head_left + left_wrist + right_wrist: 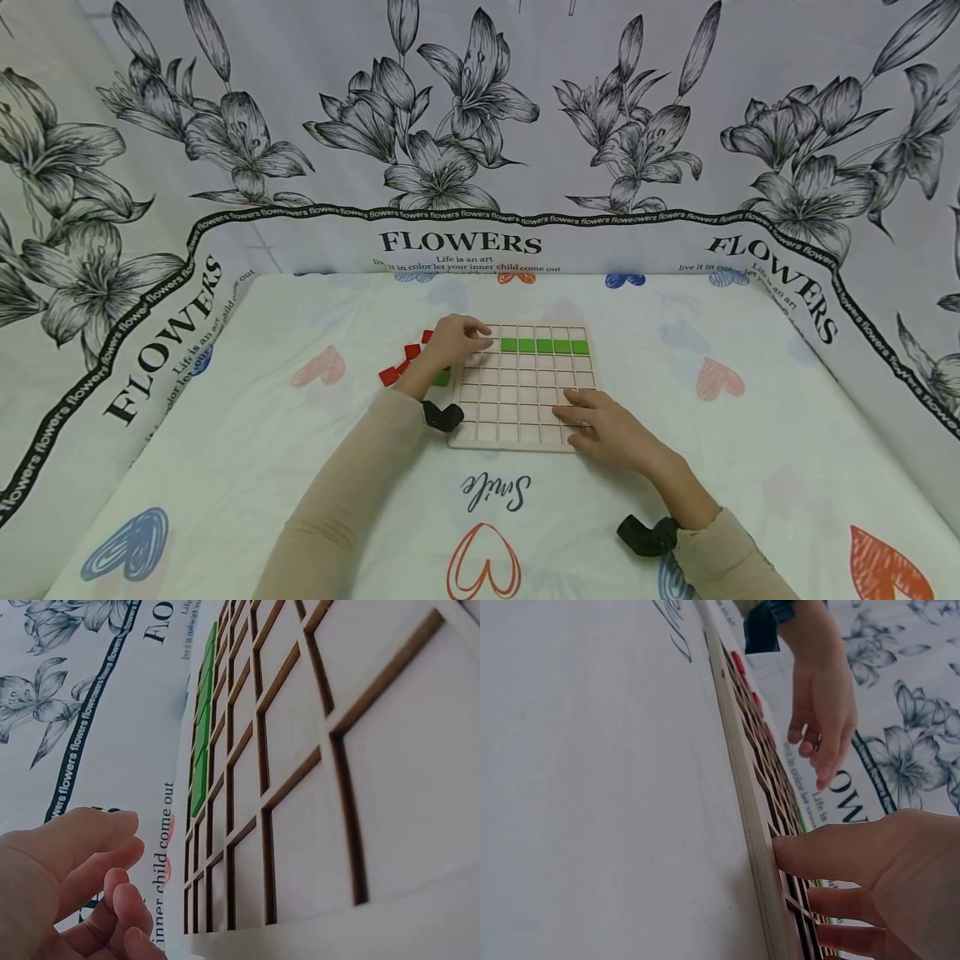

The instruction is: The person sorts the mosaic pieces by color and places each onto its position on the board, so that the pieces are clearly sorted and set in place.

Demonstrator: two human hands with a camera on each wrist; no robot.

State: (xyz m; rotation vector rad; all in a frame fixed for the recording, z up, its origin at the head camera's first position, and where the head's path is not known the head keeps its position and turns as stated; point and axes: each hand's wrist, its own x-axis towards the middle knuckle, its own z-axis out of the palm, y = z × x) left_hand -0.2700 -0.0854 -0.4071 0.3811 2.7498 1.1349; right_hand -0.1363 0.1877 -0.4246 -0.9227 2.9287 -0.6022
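A wooden grid board point(517, 446) lies flat, with a row of several green square tiles point(543, 346) in its second row from the far side. My left hand point(450, 342) hovers over the board's far left corner, beside the left end of that row. Its fingers are loosely bent in the left wrist view, and nothing shows between them. My right hand point(611, 425) rests on the board's near right part with fingers extended; its thumb point(817, 851) touches near the front edge. Left of the board, partly behind my left forearm, lie red tiles point(387, 376) and green tiles point(442, 377).
A white cloth printed with hearts point(720, 379) and the word Smile point(497, 492) covers the table. Behind it hangs a curtain with black flower drawings point(442, 158). Black wrist straps point(648, 535) sit at my sleeves.
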